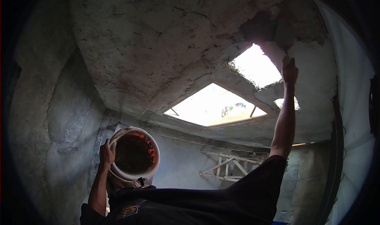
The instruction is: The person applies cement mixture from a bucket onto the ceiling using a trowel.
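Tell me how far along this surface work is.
Partway, it seems. The smooth grey area looks done. In hand: the right hand holds a tool at the dark patch; the left hand holds a bucket. The cracked, pitted stretch and ragged opening edge seem left.

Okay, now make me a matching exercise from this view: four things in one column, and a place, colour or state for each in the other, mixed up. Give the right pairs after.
Column one
1. Bucket
2. Right hand
3. Slatted frame
4. Shirt

Column two
A. Raised high, just beside a bright opening
B. Dark, with an emblem on it
C. Gripped at its side by the left hand, red-orange patches inside
D. In the background, seen just above the shoulder of the raised arm's sleeve

Right pairs: 1-C, 2-A, 3-D, 4-B.
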`<state>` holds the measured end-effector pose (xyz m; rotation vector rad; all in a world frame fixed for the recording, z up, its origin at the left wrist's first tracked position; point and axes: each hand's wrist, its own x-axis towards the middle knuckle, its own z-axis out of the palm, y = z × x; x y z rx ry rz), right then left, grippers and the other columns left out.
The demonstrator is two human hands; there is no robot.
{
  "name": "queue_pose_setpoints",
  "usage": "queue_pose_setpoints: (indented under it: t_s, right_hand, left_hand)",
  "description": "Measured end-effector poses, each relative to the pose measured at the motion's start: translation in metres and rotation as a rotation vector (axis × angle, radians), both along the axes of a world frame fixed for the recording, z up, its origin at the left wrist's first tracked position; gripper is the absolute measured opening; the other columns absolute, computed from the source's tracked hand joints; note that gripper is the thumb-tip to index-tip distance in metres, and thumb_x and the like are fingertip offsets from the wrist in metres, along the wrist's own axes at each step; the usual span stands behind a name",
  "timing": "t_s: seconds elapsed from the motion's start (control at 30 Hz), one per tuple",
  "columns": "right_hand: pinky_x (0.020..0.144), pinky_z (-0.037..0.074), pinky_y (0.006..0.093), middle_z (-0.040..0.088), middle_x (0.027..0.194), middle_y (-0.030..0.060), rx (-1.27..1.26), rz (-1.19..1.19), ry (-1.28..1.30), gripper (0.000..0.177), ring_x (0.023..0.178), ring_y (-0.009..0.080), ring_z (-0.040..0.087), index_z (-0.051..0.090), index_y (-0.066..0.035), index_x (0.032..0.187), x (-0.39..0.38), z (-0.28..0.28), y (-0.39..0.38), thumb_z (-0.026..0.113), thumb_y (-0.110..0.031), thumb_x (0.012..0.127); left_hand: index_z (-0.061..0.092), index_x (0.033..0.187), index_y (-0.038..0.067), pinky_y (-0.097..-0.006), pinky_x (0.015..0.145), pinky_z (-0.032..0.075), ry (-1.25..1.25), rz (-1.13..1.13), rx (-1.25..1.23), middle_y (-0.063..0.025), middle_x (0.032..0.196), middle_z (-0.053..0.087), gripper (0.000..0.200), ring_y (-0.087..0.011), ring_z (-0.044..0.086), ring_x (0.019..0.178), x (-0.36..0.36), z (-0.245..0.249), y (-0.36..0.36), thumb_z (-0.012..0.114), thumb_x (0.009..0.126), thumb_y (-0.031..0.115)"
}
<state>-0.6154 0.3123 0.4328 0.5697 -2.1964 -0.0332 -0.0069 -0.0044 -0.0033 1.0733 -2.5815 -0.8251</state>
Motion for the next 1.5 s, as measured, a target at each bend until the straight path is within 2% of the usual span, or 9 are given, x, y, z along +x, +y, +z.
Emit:
queue_pose_setpoints:
  t_s: [0.23, 0.3, 0.53, 0.6, 0.7, 0.8, 1.0, 1.43, 1.5]
  right_hand:
    - [0.054, 0.049, 0.0474, 0.060, 0.069, 0.0234, 0.181, -0.042, -0.056, 0.049, 0.067, 0.0416, 0.059, 0.045, -0.008, 0.113, -0.003, -0.050, -0.034, 0.044, -0.047, 0.084]
    - [0.055, 0.049, 0.0485, 0.060, 0.064, 0.0214, 0.461, 0.048, 0.127, 0.049, 0.066, 0.0415, 0.059, 0.044, -0.008, 0.112, -0.010, -0.050, -0.027, 0.043, -0.047, 0.084]
    - [0.058, 0.050, 0.0451, 0.061, 0.069, 0.0175, 0.166, -0.208, -0.109, 0.053, 0.066, 0.0361, 0.061, 0.044, -0.009, 0.113, 0.004, -0.061, 0.048, 0.042, -0.052, 0.082]
    - [0.053, 0.048, 0.0474, 0.061, 0.080, 0.0202, 0.142, -0.257, -0.087, 0.039, 0.063, 0.0384, 0.059, 0.049, -0.010, 0.100, 0.009, -0.064, 0.058, 0.043, -0.045, 0.084]
    - [0.054, 0.048, 0.0490, 0.059, 0.063, 0.0212, 0.083, -0.065, -0.059, 0.047, 0.064, 0.0403, 0.059, 0.048, -0.006, 0.096, 0.008, -0.069, 0.064, 0.045, -0.050, 0.081]
    - [0.055, 0.047, 0.0497, 0.059, 0.068, 0.0235, -0.053, -0.035, -0.141, 0.047, 0.066, 0.0414, 0.058, 0.047, -0.006, 0.097, 0.034, -0.056, 0.018, 0.044, -0.050, 0.082]
    - [0.059, 0.050, 0.0458, 0.062, 0.072, 0.0183, 0.090, -0.149, -0.110, 0.051, 0.067, 0.0369, 0.061, 0.047, -0.005, 0.103, 0.015, -0.039, -0.040, 0.043, -0.052, 0.082]
    - [0.058, 0.049, 0.0454, 0.062, 0.075, 0.0157, -0.066, -0.272, -0.093, 0.043, 0.068, 0.0348, 0.061, 0.052, -0.008, 0.097, 0.011, -0.095, 0.040, 0.043, -0.047, 0.083]
    - [0.057, 0.049, 0.0438, 0.061, 0.082, 0.0117, 0.178, -0.042, 0.056, 0.036, 0.068, 0.0335, 0.060, 0.053, -0.008, 0.091, -0.018, -0.114, 0.052, 0.042, -0.041, 0.085]
  left_hand:
    - [0.050, 0.100, -0.001, -0.0460, 0.066, 0.044, -0.021, 0.021, 0.055, -0.0265, 0.081, 0.058, 0.033, -0.0422, 0.055, 0.075, 0.002, 0.011, 0.000, 0.051, 0.085, 0.028]
    - [0.050, 0.100, -0.001, -0.0461, 0.066, 0.044, -0.012, 0.037, 0.029, -0.0266, 0.081, 0.058, 0.032, -0.0424, 0.055, 0.075, 0.002, 0.004, -0.001, 0.050, 0.085, 0.028]
    - [0.049, 0.102, -0.001, -0.0456, 0.066, 0.044, -0.045, 0.030, 0.080, -0.0266, 0.083, 0.058, 0.034, -0.0426, 0.055, 0.076, 0.006, 0.006, -0.004, 0.049, 0.085, 0.029]
    - [0.049, 0.103, -0.001, -0.0454, 0.066, 0.044, -0.050, 0.018, 0.105, -0.0264, 0.083, 0.058, 0.035, -0.0424, 0.055, 0.077, 0.006, 0.006, -0.005, 0.049, 0.085, 0.029]
    - [0.049, 0.103, 0.000, -0.0452, 0.066, 0.045, -0.006, 0.014, 0.016, -0.0260, 0.084, 0.058, 0.035, -0.0417, 0.056, 0.077, 0.007, 0.000, -0.004, 0.049, 0.086, 0.029]
    - [0.049, 0.104, -0.001, -0.0451, 0.067, 0.045, 0.013, 0.000, 0.037, -0.0262, 0.084, 0.058, 0.035, -0.0412, 0.056, 0.078, 0.005, 0.008, -0.003, 0.049, 0.086, 0.030]
    - [0.050, 0.102, -0.001, -0.0449, 0.067, 0.045, -0.007, 0.020, 0.032, -0.0263, 0.085, 0.058, 0.035, -0.0411, 0.056, 0.079, 0.007, -0.001, 0.000, 0.049, 0.086, 0.030]
    - [0.050, 0.096, -0.001, -0.0455, 0.063, 0.045, 0.001, 0.013, 0.074, -0.0262, 0.080, 0.058, 0.029, -0.0417, 0.056, 0.075, 0.008, 0.021, -0.002, 0.050, 0.085, 0.026]
    - [0.050, 0.097, -0.001, -0.0454, 0.063, 0.045, 0.040, -0.013, 0.061, -0.0260, 0.079, 0.058, 0.030, -0.0417, 0.056, 0.075, 0.007, 0.017, -0.003, 0.051, 0.085, 0.026]
